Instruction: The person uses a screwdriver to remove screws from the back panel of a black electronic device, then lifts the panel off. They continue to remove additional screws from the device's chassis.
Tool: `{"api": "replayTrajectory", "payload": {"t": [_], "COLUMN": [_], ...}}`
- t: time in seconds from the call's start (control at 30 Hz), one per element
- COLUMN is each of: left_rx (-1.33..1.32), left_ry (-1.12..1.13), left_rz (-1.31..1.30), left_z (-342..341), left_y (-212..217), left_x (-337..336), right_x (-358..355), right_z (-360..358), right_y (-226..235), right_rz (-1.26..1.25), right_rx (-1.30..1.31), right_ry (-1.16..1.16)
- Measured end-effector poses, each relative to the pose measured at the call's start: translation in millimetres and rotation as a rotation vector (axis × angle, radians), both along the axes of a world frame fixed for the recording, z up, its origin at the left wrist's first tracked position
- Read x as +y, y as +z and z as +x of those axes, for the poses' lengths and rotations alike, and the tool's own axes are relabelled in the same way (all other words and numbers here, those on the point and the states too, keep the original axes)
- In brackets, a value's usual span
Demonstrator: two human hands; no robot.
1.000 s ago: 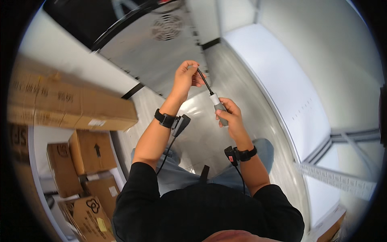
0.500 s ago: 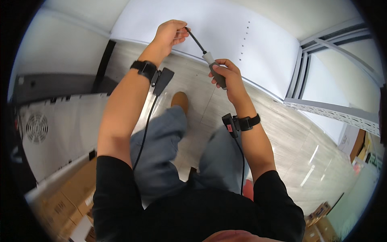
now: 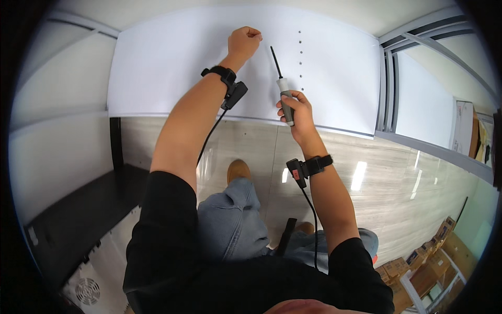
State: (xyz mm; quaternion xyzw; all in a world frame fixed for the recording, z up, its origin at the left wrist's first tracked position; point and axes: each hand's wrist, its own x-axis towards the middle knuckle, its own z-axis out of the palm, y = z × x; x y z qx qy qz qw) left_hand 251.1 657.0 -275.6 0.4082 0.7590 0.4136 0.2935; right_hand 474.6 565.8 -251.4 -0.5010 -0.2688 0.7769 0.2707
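A screwdriver with a two-tone grey handle and a black shaft is gripped in my right hand. Its shaft points away from me over the white tabletop. Left of the screwdriver's tip, my left hand is closed with the fingertips pinched together. Whatever it may hold is too small to make out. To the right of the shaft, several small dark screw-like pieces form a straight row on the white top. Both wrists carry black straps with cabled devices.
A grey metal frame rises at the table's right end. Cardboard boxes lie at the lower right. On the left are a black panel and a white case with a round vent. Pale tiled floor lies before the table.
My left hand has come away from the screwdriver's tip and closed into a pinch. The screwdriver now points more straight ahead, still in my right hand. The view has turned toward the table.
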Motion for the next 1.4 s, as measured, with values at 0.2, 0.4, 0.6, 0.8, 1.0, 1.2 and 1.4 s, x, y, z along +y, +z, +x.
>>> {"api": "replayTrajectory", "payload": {"t": [0.2,0.4,0.6,0.8,1.0,1.2,1.4], "left_rx": [0.406,0.591,0.603,0.501,-0.234,-0.525,-0.365], "left_ry": [0.046,0.062,0.065,0.074,0.039,0.161,0.617], "left_rz": [-0.023,0.003,0.053,0.019,-0.018,0.113,0.266], "left_z": [8,16,13,6,-2,4,62], "left_y": [-42,-51,-55,-47,17,163,280], "left_x": [38,44,35,0,-88,-247,-447], "right_x": [16,19,11,-8,-44,-100,-189], "right_z": [-14,-5,-1,8,3,-18,-15], "right_y": [-15,-20,-17,-1,31,89,176], "right_rz": [-0.04,-0.036,-0.042,-0.025,0.055,0.176,0.183], "right_rx": [0.016,-0.005,0.024,0.037,0.112,0.262,0.574], "right_ry": [-0.094,-0.118,-0.105,-0.055,0.155,0.571,1.064]}}
